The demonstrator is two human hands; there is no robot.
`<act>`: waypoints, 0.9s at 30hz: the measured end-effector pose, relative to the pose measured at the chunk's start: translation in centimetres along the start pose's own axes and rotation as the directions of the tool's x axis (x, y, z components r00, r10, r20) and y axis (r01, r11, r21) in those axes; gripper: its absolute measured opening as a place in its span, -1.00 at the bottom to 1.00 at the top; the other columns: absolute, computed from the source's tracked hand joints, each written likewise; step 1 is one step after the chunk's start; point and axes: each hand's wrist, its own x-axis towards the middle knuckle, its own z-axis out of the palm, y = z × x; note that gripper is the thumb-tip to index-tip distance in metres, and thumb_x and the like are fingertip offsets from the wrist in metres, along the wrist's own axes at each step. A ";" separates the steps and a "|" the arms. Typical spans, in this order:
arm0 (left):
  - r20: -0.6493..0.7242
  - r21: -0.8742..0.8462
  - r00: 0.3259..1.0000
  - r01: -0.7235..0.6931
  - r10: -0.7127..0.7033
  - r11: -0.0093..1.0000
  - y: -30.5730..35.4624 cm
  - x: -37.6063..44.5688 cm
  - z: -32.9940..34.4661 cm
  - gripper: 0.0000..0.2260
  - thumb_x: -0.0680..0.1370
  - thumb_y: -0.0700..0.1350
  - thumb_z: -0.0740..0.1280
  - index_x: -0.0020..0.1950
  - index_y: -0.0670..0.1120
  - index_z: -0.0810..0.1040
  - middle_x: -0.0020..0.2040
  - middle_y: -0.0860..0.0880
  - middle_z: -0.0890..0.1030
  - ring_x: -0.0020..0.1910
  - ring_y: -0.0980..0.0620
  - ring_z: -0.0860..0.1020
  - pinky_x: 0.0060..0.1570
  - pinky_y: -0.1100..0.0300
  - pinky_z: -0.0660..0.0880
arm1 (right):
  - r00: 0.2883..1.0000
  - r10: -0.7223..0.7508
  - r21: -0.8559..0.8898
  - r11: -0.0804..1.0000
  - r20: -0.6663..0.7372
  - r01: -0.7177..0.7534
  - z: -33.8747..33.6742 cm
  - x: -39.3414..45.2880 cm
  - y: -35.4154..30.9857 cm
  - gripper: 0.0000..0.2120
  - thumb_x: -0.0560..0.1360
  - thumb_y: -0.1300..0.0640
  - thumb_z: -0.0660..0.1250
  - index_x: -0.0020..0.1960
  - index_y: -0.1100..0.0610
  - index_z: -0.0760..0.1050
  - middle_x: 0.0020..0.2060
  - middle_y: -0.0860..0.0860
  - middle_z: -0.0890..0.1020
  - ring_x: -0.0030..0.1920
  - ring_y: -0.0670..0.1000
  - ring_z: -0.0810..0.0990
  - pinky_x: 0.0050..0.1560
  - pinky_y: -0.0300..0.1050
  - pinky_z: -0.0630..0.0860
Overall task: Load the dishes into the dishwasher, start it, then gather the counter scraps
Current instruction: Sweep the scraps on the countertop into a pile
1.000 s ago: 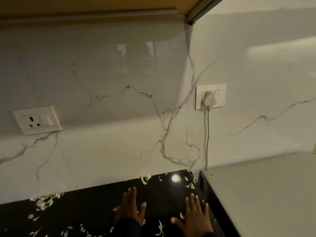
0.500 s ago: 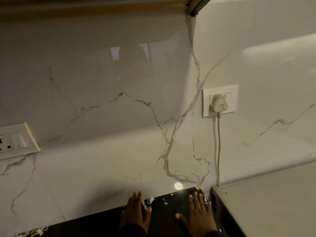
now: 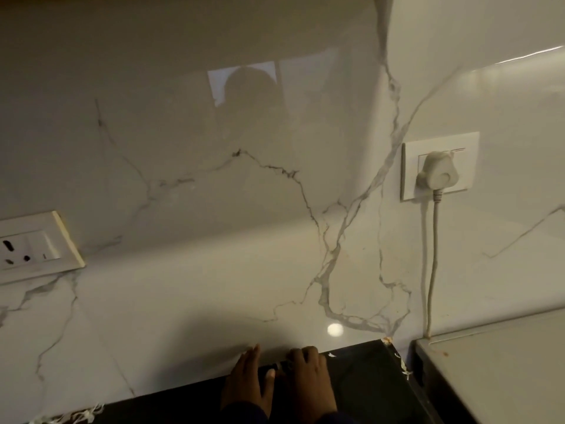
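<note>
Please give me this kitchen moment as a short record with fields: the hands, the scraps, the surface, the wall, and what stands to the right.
left hand: flat on the counter, fingers straight, tips at the wall
right hand: beside the left, fingers bent at the wall edge; any scraps under it are hidden
scraps: pale shreds at lower left, a few more near the counter's right edge
counter: glossy black
wall: white marble with grey veins
free socket: left, nothing plugged in
plug: in the right socket, cord hanging down
grey appliance top: right of the counter
</note>
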 end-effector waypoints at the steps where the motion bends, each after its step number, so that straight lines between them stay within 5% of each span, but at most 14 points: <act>1: 0.046 0.000 0.999 -0.014 0.013 1.000 -0.7 -0.2 0.1 -0.55 0.43 0.09 0.10 0.13 -0.11 0.59 -0.04 -0.13 0.67 -0.12 -0.01 0.68 -0.26 0.18 0.59 | 0.999 -0.041 -0.018 0.999 0.031 0.042 0.2 0.2 -0.6 -0.61 0.58 -0.09 0.10 0.33 0.05 0.34 0.28 0.04 0.33 0.28 0.05 0.31 0.32 -0.19 0.25; 3: 0.013 0.026 1.000 0.004 -0.004 1.000 -1.8 -0.7 0.2 -0.52 0.48 0.12 0.04 0.09 -0.11 0.61 -0.07 -0.10 0.68 -0.15 0.02 0.68 -0.28 0.23 0.58 | 0.988 -0.124 -0.042 0.991 0.094 0.128 0.1 0.4 -1.6 -0.63 0.59 -0.03 0.11 0.34 0.06 0.37 0.30 0.05 0.33 0.31 0.06 0.30 0.34 -0.17 0.24; 5: 0.028 -0.084 0.997 0.067 -0.065 0.994 -2.2 -1.0 -0.9 -0.53 0.55 0.11 0.00 0.39 -0.04 0.33 0.32 -0.05 0.46 0.26 0.07 0.49 0.17 0.25 0.43 | 0.970 -0.194 -0.040 0.979 0.148 0.202 -0.1 0.5 -2.2 -0.64 0.60 0.02 0.11 0.35 0.08 0.39 0.33 0.04 0.33 0.33 0.06 0.28 0.35 -0.15 0.25; 7: -0.021 -0.144 0.992 0.118 -0.122 0.983 -3.3 -1.6 -0.9 -0.54 0.61 0.08 0.01 0.49 0.03 0.05 0.48 0.05 0.18 0.46 0.12 0.20 0.36 0.32 0.16 | 0.949 -0.251 0.004 0.967 0.191 0.255 -0.1 0.1 -2.0 -0.64 0.60 0.06 0.12 0.36 0.09 0.40 0.35 0.03 0.35 0.35 0.05 0.28 0.36 -0.15 0.26; 15: 0.119 -0.122 0.961 0.262 -0.248 0.957 -2.3 -6.7 -3.5 -0.56 0.62 0.03 0.06 0.48 0.02 0.08 0.49 0.05 0.16 0.47 0.11 0.14 0.41 0.26 0.12 | 0.882 -0.338 0.216 0.936 0.327 0.278 -2.2 -7.4 -2.8 -0.69 0.61 0.17 0.14 0.32 0.18 0.43 0.32 0.00 0.43 0.36 -0.09 0.34 0.36 -0.31 0.16; 18: 0.170 -0.127 0.957 0.258 -0.235 0.958 -0.8 -8.5 -4.1 -0.56 0.62 0.01 0.08 0.48 0.01 0.09 0.49 0.02 0.17 0.48 0.08 0.14 0.43 0.20 0.15 | 0.880 -0.371 0.383 0.890 0.295 0.247 -2.4 -10.1 -1.7 -0.76 0.58 0.18 0.21 0.14 -0.13 0.45 0.11 -0.27 0.45 0.11 -0.39 0.42 0.25 -0.38 0.36; 22: 0.136 -0.132 0.968 0.229 -0.212 0.964 -0.2 -9.3 -4.7 -0.57 0.62 0.01 0.06 0.47 0.02 0.08 0.49 0.04 0.17 0.47 0.10 0.16 0.43 0.21 0.18 | 0.996 -0.091 0.528 0.846 0.007 0.074 -3.6 -10.0 1.7 -0.75 0.54 0.19 0.26 0.05 -0.16 0.42 0.13 -0.09 0.52 0.13 -0.15 0.51 0.21 -0.21 0.48; 27: 0.097 -0.178 0.971 0.233 -0.219 0.956 -1.1 -7.2 -5.0 -0.58 0.61 0.02 0.08 0.47 0.04 0.10 0.49 0.06 0.17 0.47 0.11 0.15 0.41 0.24 0.14 | 0.974 0.185 0.472 0.875 -0.128 -0.104 -4.6 -5.5 5.5 -0.74 0.52 0.20 0.29 0.21 0.15 0.49 0.15 0.08 0.55 0.03 -0.07 0.52 0.14 -0.20 0.47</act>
